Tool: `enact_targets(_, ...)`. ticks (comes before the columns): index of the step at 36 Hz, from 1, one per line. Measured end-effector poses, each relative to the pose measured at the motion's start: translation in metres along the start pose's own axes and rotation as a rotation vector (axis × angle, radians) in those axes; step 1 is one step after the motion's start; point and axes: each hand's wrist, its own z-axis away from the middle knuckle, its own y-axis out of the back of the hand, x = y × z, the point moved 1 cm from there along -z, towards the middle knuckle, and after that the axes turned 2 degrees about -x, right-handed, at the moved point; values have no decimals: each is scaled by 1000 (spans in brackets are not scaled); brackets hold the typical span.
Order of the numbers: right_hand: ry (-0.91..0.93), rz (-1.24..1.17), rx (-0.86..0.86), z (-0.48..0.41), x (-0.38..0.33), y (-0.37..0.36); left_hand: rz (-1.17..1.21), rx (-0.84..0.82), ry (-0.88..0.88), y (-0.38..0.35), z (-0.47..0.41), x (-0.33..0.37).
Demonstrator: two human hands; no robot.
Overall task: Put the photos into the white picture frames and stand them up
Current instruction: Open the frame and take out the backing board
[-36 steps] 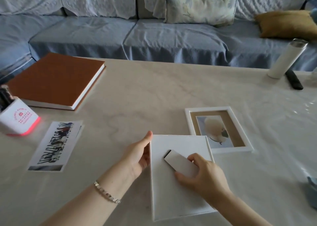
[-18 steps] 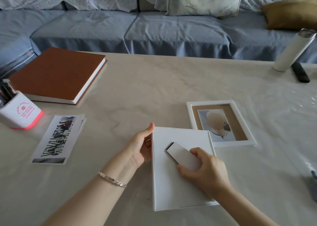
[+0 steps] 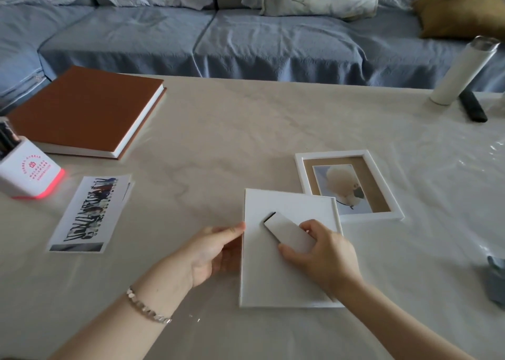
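Observation:
A white picture frame (image 3: 276, 277) lies face down on the table in front of me, its plain back up. My left hand (image 3: 210, 253) grips its left edge, thumb on top. My right hand (image 3: 325, 253) pinches the frame's white stand flap (image 3: 287, 229), which is lifted a little off the back. Behind it to the right a second white frame (image 3: 352, 214) lies face up with a pale photo inside; the near frame overlaps its lower left corner. A loose photo (image 3: 90, 212) with dark figures lies flat at the left.
A brown book (image 3: 82, 110) lies at the back left. A white pen holder (image 3: 30, 173) with a red glowing base stands at the left edge. A white bottle (image 3: 461, 72) and a black remote (image 3: 472, 105) are at the back right. A sofa runs behind the table.
Both hands have stayed on the face-down frame. The frame has turned slightly, and its top corner now covers the face-up frame's lower left corner.

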Motion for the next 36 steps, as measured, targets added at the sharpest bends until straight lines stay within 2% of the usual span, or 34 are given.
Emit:
enact_targets(4,-64,-133,63,-6,-8,-2,32,-24,-41,-3,5,-1)
enact_targets(9,-80,-123,83,-10,-14,-10,113,50,-100,-3,2,4)
enact_targets(17,-65,-119,81,-10,-14,-7,138,-2,2,1,-3,3)
enact_targets(22,-83,-100,82,-12,-14,-10,45,36,-90,3,-5,1)
enact_targets(27,-119,-150,140,-17,-11,-3,-58,-65,-26,13,8,-5)
enact_targets(33,-134,-177,130,-17,-13,-1,67,-216,-13,19,14,-8)
enact_targets(36,-140,-183,134,-18,-12,0,82,-221,-51,17,15,-10)
